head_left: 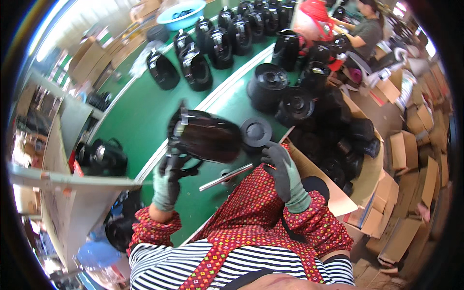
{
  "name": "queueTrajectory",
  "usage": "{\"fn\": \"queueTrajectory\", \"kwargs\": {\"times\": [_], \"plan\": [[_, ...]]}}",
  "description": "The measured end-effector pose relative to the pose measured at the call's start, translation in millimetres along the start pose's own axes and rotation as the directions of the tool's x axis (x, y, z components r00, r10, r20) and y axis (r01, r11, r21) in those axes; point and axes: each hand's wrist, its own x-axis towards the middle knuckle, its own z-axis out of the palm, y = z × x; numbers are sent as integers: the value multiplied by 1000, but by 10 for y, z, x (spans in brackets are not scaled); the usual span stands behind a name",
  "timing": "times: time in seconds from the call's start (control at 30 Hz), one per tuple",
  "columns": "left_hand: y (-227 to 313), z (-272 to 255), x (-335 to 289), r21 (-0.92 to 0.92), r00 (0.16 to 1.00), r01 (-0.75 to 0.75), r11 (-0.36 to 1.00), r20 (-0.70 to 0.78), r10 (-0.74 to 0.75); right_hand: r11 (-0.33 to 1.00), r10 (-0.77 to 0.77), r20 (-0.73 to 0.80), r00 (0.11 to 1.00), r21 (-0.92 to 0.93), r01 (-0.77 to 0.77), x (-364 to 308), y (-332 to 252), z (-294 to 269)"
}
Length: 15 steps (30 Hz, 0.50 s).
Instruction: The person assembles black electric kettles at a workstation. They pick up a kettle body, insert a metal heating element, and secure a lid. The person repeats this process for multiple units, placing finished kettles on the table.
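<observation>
My left hand (166,181), in a grey-green glove with dark fingers, is closed round the handle of a glossy black jug (208,137). The jug is tilted on its side above the green table. A round black disc-shaped part (256,132) with a raised centre lies just beyond the jug's right end. Close by its lower right edge is my right hand (284,171), gloved alike, with bent fingers slightly apart and nothing visible in them. Between my hands, a shiny metal bar (226,177) rests near the table's front edge.
Rows of black jugs (220,46) stand on the green table (130,113), split by a white strip. A cardboard box (328,181) of black parts sits at my right. A light-blue basin (181,15) is at the back. Another person (365,34) works at far right.
</observation>
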Motion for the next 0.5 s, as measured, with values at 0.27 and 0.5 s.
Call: {"fn": "queueTrajectory", "kwargs": {"times": [0.27, 0.5], "plan": [[-580, -1107, 1900, 183, 928, -94, 979, -341, 153, 882, -433, -314, 845, -342, 325, 834, -198, -997], [-818, -1360, 2688, 244, 914, 2, 970, -394, 97, 137, -693, -100, 714, -991, -5, 2067, -915, -2190]]}}
